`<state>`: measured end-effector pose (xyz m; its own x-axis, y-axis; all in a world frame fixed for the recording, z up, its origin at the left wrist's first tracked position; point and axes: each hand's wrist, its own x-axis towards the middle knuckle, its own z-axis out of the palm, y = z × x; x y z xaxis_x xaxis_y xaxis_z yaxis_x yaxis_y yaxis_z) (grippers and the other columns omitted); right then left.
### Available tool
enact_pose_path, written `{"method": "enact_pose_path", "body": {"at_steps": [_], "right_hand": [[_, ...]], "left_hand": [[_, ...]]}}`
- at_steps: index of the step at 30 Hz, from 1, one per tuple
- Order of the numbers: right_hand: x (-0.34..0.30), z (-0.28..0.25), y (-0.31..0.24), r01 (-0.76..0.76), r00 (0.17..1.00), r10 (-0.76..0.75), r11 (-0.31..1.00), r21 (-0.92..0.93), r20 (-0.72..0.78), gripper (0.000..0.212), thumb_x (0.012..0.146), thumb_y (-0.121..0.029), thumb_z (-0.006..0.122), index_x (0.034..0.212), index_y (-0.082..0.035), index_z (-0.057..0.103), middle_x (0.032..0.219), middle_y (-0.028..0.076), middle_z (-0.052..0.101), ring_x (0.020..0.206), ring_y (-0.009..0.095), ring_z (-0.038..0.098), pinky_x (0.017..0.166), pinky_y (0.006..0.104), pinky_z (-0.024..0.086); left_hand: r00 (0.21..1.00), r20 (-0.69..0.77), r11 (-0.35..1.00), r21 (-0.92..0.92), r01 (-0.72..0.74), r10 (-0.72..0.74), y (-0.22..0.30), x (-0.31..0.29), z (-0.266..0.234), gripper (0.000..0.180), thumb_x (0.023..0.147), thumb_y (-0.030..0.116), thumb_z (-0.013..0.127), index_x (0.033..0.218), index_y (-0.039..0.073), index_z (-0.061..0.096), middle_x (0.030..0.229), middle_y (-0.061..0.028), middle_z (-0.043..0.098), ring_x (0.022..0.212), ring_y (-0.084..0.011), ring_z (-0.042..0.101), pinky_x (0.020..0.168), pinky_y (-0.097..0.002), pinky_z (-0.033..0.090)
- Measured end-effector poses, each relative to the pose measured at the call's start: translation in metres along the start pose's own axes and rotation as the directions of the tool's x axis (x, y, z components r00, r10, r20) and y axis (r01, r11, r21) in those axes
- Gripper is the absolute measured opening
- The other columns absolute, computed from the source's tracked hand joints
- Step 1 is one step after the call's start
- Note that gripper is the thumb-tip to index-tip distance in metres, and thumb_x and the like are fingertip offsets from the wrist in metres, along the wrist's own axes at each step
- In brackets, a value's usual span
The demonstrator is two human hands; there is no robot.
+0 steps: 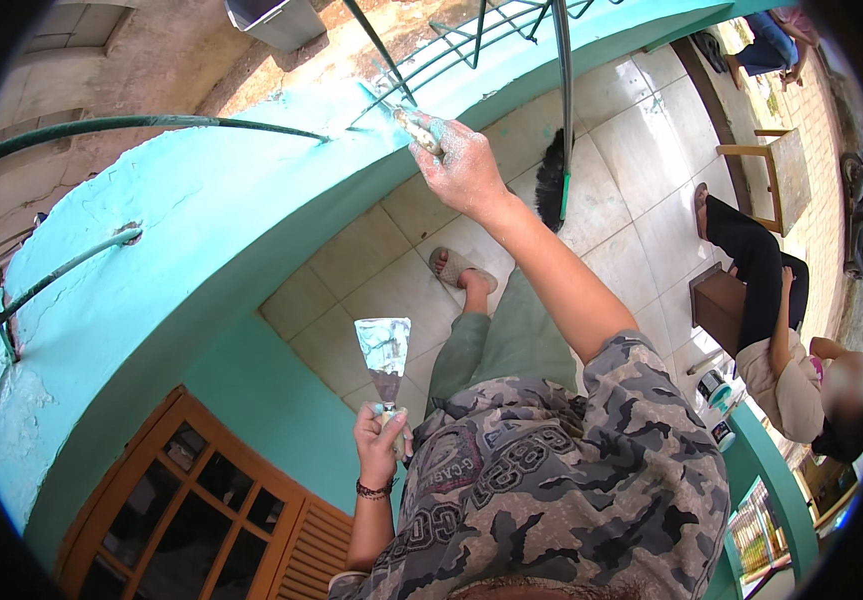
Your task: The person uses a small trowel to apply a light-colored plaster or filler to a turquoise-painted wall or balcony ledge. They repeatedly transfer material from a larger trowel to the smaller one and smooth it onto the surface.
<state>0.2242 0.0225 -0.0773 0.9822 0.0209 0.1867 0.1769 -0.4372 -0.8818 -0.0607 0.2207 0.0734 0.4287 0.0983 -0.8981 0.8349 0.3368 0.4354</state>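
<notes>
My left hand [379,440] is wrapped round the handle of a putty knife [383,350]. Its wide blade points upward, smeared with white and turquoise paste. A dark beaded bracelet circles that wrist. Farther out, my dusty right hand [463,170] grips a second scraper [417,130] by its worn, paint-flecked handle. The scraper's blade end meets the top of the turquoise wall [251,175], beside the green metal bars, where the surface looks pale and patchy. Glare makes the blade's exact edge hard to see there.
Green bars [156,122] rise from the wall top. A broom [553,180] stands on the tiled floor [611,215]. At right, a person [771,330] sits near paint tins [716,390] and a wooden chair [776,180]. A grey bin [286,22] sits beyond the wall.
</notes>
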Motion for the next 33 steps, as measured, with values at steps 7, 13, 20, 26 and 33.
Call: {"method": "enact_pose_path", "body": {"at_steps": [7,13,20,26,33], "right_hand": [[0.000,-0.012,-0.019,-0.037,0.988,0.031,0.999,0.038,0.153,0.033,0.079,-0.012,0.065,0.110,0.000,0.061,0.089,0.020,0.063,0.074,0.032,0.062,0.067,0.0359,0.050],[-0.009,-0.029,-0.035,0.083,0.996,-0.082,0.996,-0.016,0.047,0.032,0.079,-0.008,0.064,0.108,0.003,0.060,0.089,0.020,0.063,0.076,0.033,0.061,0.069,0.0366,0.050],[-0.014,-0.005,-0.025,0.042,0.999,-0.042,0.999,-0.024,-0.023,0.031,0.078,-0.005,0.061,0.108,0.000,0.060,0.100,0.020,0.064,0.089,0.035,0.060,0.078,0.0409,0.050],[-0.011,-0.008,-0.014,0.009,0.997,-0.005,0.998,-0.060,0.074,0.031,0.079,-0.009,0.063,0.109,0.001,0.061,0.088,0.021,0.063,0.077,0.035,0.061,0.069,0.0372,0.050],[-0.010,-0.012,-0.014,-0.035,0.995,0.039,0.998,-0.044,0.087,0.033,0.076,-0.007,0.063,0.108,0.001,0.060,0.092,0.018,0.064,0.082,0.037,0.060,0.073,0.0407,0.050]], "left_hand": [[1.000,0.016,0.999,0.031,-0.007,0.007,-0.002,0.002,-0.002,0.017,0.086,0.008,0.061,0.092,0.005,0.046,0.061,-0.0088,0.058,0.038,-0.0144,0.050,0.034,-0.0236,0.035],[0.999,0.041,0.999,0.024,-0.028,0.027,0.002,0.003,0.001,0.017,0.086,0.009,0.062,0.092,0.005,0.046,0.062,-0.0087,0.058,0.040,-0.0143,0.050,0.035,-0.0239,0.035],[0.999,0.032,0.999,0.030,-0.027,0.026,0.005,0.000,0.002,0.017,0.086,0.008,0.061,0.092,0.004,0.045,0.062,-0.0091,0.058,0.040,-0.0147,0.050,0.035,-0.0243,0.036],[0.999,0.031,0.999,0.008,-0.035,0.035,-0.002,0.000,0.001,0.017,0.086,0.008,0.061,0.092,0.004,0.045,0.062,-0.0090,0.058,0.040,-0.0143,0.050,0.037,-0.0239,0.037],[0.994,0.074,0.997,-0.025,-0.074,0.075,-0.001,0.007,0.007,0.017,0.087,0.006,0.061,0.093,0.004,0.045,0.064,-0.0089,0.058,0.042,-0.0138,0.051,0.038,-0.0240,0.038]]}}
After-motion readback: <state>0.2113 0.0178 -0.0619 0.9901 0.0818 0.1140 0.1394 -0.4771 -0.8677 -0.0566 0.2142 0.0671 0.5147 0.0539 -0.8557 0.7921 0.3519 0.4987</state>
